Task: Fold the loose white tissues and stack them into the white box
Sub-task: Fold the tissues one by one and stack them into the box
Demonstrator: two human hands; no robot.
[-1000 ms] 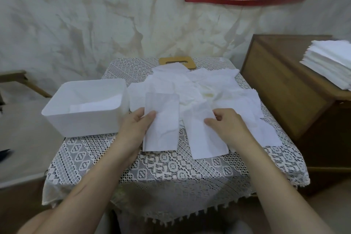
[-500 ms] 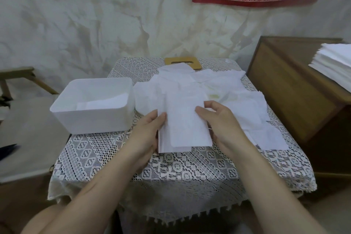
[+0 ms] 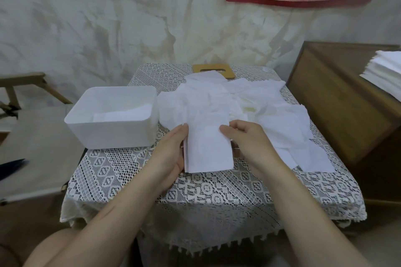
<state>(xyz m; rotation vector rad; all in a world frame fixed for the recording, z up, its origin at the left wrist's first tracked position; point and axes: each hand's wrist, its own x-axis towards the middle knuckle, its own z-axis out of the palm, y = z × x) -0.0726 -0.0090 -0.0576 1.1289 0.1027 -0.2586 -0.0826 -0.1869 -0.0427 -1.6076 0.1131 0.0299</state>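
1. Folded tissue [image 3: 208, 147]: a narrow white rectangle at the near centre of the table [image 3: 195, 186], between both hands, its far end overlapping the loose tissues [image 3: 249, 97].
2. Left hand [image 3: 173, 151]: fingers straight, laid along the tissue's left edge. The thumb is hidden, so I cannot tell whether it grips.
3. Right hand [image 3: 249, 143]: thumb on top of the right edge, fingers curled, pinching the paper.
4. White box [image 3: 112, 134]: open, just left of the left hand, with one flat tissue already inside [image 3: 121, 116].
5. Risk: the fold may spring open or skew in transit, because the paper is limp and only one side is firmly pinched.
6. Risk: lifting could drag neighbouring loose sheets along (they overlap and cling), scattering the pile toward the right edge.
7. Risk: the box stands at the table's left edge, and a push from an arriving hand could slide it off.
8. Edges: the cabinet [image 3: 336, 97] crowds the right side, and the wooden lid [image 3: 196, 69] sits at the far edge.
9. Open room: bare lace lies near the hands, and the path leftward over the box rim is short and unobstructed.
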